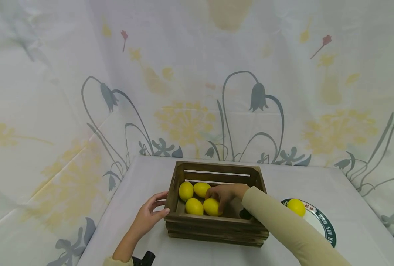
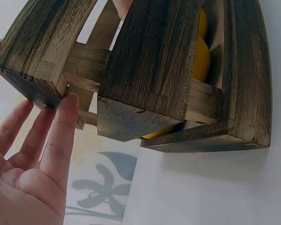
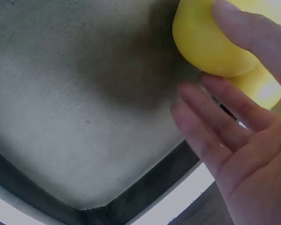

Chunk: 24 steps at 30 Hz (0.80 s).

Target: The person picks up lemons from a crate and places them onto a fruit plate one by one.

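Observation:
A dark wooden slatted crate (image 1: 217, 225) holds several yellow lemons (image 1: 186, 191) at its left side. Inside it, my right hand (image 1: 228, 194) pinches the front lemon (image 1: 212, 207) nearest the middle. The right wrist view shows the thumb over this lemon (image 3: 210, 42) and the other fingers spread below and beside it. At the crate's left end, my left hand (image 1: 147, 214) rests its fingers against the wood, thumb at the front corner. Close up in the left wrist view, fairly straight fingers (image 2: 61, 140) touch the slat ends.
Right of the crate, partly behind my right sleeve (image 1: 283, 218), lies a round plate (image 1: 330, 231) with a dark green lettered rim. One lemon (image 1: 296, 207) sits on it. White cloth (image 1: 150, 173) covers the table, and a flower-printed curtain (image 1: 197, 92) hangs behind.

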### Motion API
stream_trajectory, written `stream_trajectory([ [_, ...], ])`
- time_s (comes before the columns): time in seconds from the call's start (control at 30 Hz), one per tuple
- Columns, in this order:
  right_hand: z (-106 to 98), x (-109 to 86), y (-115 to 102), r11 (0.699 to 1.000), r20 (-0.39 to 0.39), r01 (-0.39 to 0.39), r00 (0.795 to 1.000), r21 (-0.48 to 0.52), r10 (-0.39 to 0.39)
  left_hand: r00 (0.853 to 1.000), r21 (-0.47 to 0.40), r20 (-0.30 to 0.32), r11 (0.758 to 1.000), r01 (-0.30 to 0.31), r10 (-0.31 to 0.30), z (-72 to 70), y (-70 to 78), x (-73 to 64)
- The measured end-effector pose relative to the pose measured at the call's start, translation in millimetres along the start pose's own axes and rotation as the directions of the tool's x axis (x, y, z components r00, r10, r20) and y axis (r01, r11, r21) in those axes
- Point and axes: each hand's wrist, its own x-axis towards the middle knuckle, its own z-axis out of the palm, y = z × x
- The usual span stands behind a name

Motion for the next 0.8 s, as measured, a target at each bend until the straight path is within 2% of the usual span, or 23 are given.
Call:
stream_trajectory([
  [0.17,-1.4,-2.9,0.7,0.997,-0.014,0.002,1.0,-0.08,-0.003,1.0,-0.003,0.002,1.0,-0.002,0.002,0.6,-0.8,-0.1],
  [0.4,-5.2,-5.8,7.0,0.997,-0.035,-0.062,0.998,-0.042,0.061,1.0,-0.006,0.007,1.0,-0.011,0.011,0.1,-0.9,0.0],
  [0.67,-4.5,-4.5,3.5,0.994,-0.059,-0.069,0.996,-0.08,0.064,1.0,-0.005,0.003,1.0,-0.007,0.007,0.0,0.0,0.6],
  [0.8,-6.0,-6.2,2.9,0.994,-0.095,-0.064,0.994,-0.09,0.056,1.0,-0.016,0.004,1.0,0.005,-0.005,0.1,0.5,0.1],
])
